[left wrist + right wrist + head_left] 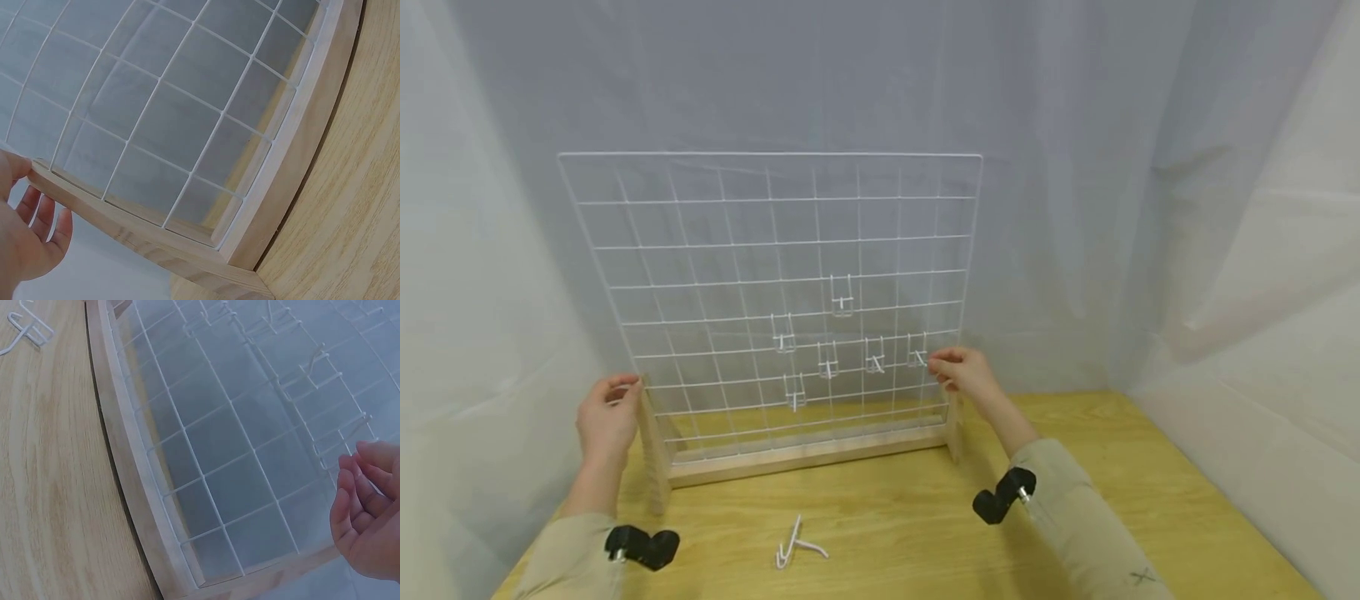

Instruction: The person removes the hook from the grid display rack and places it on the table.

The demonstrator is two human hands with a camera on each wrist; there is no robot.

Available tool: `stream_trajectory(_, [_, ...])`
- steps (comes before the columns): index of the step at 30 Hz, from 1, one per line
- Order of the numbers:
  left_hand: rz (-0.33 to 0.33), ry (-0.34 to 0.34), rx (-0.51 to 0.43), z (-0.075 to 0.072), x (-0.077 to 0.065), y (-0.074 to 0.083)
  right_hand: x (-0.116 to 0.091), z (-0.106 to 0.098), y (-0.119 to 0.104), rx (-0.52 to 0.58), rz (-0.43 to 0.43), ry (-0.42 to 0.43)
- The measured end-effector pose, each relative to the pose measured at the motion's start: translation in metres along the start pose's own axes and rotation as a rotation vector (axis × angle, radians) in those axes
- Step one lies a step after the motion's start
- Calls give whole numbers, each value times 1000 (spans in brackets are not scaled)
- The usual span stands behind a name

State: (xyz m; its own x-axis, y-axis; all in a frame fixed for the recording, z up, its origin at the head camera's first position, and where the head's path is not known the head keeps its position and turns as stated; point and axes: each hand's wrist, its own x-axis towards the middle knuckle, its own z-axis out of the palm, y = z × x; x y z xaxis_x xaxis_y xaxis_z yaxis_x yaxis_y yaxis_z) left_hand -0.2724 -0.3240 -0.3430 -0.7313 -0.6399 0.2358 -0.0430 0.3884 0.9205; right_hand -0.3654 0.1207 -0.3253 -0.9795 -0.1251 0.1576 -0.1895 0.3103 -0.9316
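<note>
A white wire grid panel [724,244] stands upright in a wooden stand [808,463]. My left hand [608,417] grips the top of the stand's left side post, thumb and index finger at its tip in the left wrist view. My right hand [968,372] is at the grid's right edge, fingers loosely curled, with fingertips beside the rightmost white wire hook [917,357]. In the right wrist view, that hook [342,442] hangs on the grid just beyond the fingertips, and nothing shows held between them. Several similar hooks hang in the grid's middle, among them the highest hook [842,303].
One loose white hook [790,546] lies on the wood-grain table [887,517] in front of the stand. Grey-white sheeting [1075,208] hangs behind the grid and along both sides. Each sleeve carries a black wrist camera mount [1004,496].
</note>
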Motion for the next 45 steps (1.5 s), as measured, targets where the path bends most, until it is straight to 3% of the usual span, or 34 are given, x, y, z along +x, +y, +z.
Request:
stream_trajectory(26, [8,-13,-1,1,0,1,9,9,-19,27,21,-94])
stream_trajectory(45, [4,-18,-15,0,1,1,9,14,-23,25,45,-64])
